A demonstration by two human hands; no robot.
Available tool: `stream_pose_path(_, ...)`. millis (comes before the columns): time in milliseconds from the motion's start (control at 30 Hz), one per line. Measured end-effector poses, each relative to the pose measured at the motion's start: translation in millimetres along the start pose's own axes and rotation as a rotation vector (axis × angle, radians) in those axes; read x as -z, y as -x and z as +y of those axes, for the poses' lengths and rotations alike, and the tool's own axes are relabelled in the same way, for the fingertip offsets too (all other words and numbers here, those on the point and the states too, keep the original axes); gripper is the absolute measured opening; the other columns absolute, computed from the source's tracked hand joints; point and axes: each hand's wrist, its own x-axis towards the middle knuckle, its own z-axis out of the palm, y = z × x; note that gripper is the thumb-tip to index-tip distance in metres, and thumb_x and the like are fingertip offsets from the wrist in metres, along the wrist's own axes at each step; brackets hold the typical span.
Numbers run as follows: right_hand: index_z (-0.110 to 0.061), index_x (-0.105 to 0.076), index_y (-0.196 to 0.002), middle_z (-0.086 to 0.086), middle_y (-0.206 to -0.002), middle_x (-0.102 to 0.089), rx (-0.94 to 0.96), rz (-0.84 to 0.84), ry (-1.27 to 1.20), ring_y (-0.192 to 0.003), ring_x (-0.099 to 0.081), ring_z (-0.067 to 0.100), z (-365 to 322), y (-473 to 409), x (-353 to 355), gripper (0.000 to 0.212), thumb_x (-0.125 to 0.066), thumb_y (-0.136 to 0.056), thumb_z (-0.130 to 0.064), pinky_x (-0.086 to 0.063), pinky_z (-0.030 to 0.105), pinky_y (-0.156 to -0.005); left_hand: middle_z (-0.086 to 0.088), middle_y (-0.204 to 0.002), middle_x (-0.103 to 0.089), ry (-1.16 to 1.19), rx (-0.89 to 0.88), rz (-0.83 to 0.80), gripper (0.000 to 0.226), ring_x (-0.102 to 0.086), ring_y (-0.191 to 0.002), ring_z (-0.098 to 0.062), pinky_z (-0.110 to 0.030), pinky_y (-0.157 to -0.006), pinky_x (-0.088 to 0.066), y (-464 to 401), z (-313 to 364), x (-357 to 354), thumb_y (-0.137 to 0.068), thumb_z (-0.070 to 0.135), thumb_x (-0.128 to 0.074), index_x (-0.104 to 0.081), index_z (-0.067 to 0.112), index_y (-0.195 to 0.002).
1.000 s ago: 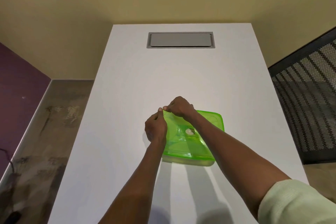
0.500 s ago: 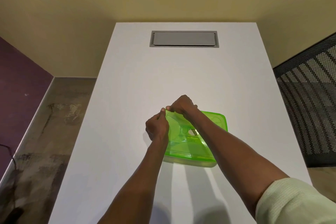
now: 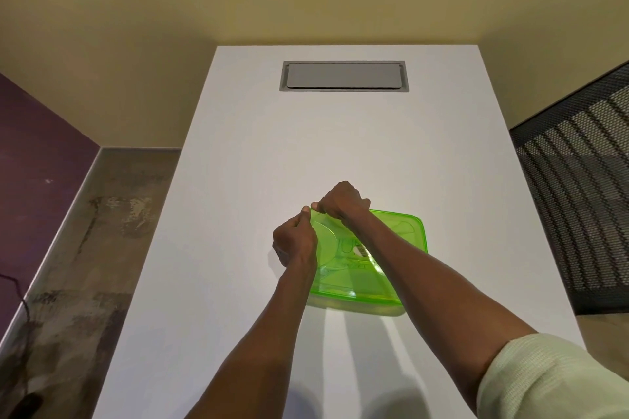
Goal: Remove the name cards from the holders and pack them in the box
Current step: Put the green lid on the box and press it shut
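The left hand (image 3: 295,245) and the right hand (image 3: 343,200) meet at the far-left corner of the green lid (image 3: 391,231), fingers of both pinched shut on its rim, probably because a snap-on lid gives way most readily when peeled from one corner. The box (image 3: 357,307) sits on the white desk (image 3: 238,180) near its middle, slightly right; its lid is translucent bright green with moulded round shapes and a small white sticker (image 3: 360,251). No name cards or holders are visible.

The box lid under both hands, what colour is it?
Translucent bright green lid, seen in the head view.
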Motion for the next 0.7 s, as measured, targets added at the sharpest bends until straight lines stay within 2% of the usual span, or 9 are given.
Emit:
stream_pose_path(100,-0.015,-0.055,-0.076,-0.001,-0.077,-0.062,0.042,0.003,0.003,-0.084,-0.059,0.024,2,4,1,0.038,-0.073,-0.072,-0.048,-0.035,0.038,-0.083,0.003,-0.052,-0.056,-0.008,-0.014,-0.018,0.045,-0.052,-0.06,-0.024,-0.025,-0.057,-0.043,2,1,1,-0.081,0.05,-0.065,-0.063,0.015,-0.053)
stream_pose_path(233,-0.013,-0.072,-0.086,0.001,-0.09,-0.073,0.125,0.036,-0.022,-0.095,-0.063,0.025,7,10,0,0.035,-0.072,-0.076,-0.047,-0.038,0.039,-0.09,0.007,-0.059,-0.063,0.004,-0.039,-0.043,0.037,-0.058,-0.065,-0.022,-0.024,-0.057,-0.044,4,1,3,-0.083,0.051,-0.063,-0.074,0.017,-0.071)
stream_pose_path(367,-0.022,-0.075,-0.089,-0.001,-0.093,-0.074,0.289,0.183,0.029,-0.097,-0.064,0.024,18,22,-3,0.033,-0.067,-0.08,-0.053,-0.04,0.037,-0.09,0.008,-0.058,-0.056,0.007,-0.056,-0.083,0.041,-0.052,-0.061,-0.018,-0.021,-0.055,-0.042,5,2,6,-0.083,0.05,-0.062,-0.064,0.021,-0.054)
stream_pose_path(433,-0.023,-0.073,-0.102,0.003,-0.104,-0.07,0.361,0.28,0.092,-0.104,-0.06,0.026,23,29,-5,0.038,-0.064,-0.082,-0.054,-0.039,0.037,-0.092,0.01,-0.061,-0.059,0.025,-0.026,-0.122,0.038,-0.056,-0.062,-0.015,-0.024,-0.055,-0.044,3,3,9,-0.082,0.05,-0.065,-0.071,0.017,-0.065)
stream_pose_path(467,-0.021,-0.07,-0.107,0.006,-0.108,-0.067,0.395,0.323,0.111,-0.106,-0.057,0.028,26,33,-7,0.04,-0.065,-0.082,-0.052,-0.038,0.038,-0.092,0.01,-0.061,-0.06,0.033,-0.003,-0.141,0.037,-0.056,-0.062,-0.015,-0.025,-0.057,-0.044,1,3,11,-0.08,0.05,-0.067,-0.072,0.016,-0.066)
stream_pose_path(567,-0.017,-0.066,-0.111,0.008,-0.109,-0.06,0.515,0.4,0.123,-0.105,-0.051,0.028,33,51,-17,0.036,-0.066,-0.084,-0.04,-0.036,0.039,-0.089,0.005,-0.059,-0.056,0.033,0.055,-0.202,0.04,-0.052,-0.062,-0.02,-0.033,-0.064,-0.048,-5,1,19,-0.074,0.048,-0.074,-0.061,0.016,-0.054)
stream_pose_path(633,-0.014,-0.067,-0.106,0.007,-0.103,-0.06,0.603,0.425,0.123,-0.099,-0.052,0.028,39,68,-25,0.03,-0.067,-0.082,-0.032,-0.04,0.04,-0.083,-0.002,-0.069,-0.06,0.03,0.106,-0.252,0.037,-0.055,-0.067,-0.021,-0.042,-0.077,-0.055,-7,-2,26,-0.072,0.046,-0.078,-0.063,0.014,-0.063)
stream_pose_path(700,-0.011,-0.068,-0.099,0.008,-0.096,-0.06,0.677,0.44,0.122,-0.092,-0.054,0.029,47,87,-33,0.023,-0.067,-0.081,-0.026,-0.045,0.041,-0.077,-0.007,-0.076,-0.068,0.037,0.166,-0.294,0.038,-0.062,-0.07,-0.023,-0.042,-0.081,-0.057,-7,-7,35,-0.069,0.044,-0.082,-0.069,0.008,-0.071)
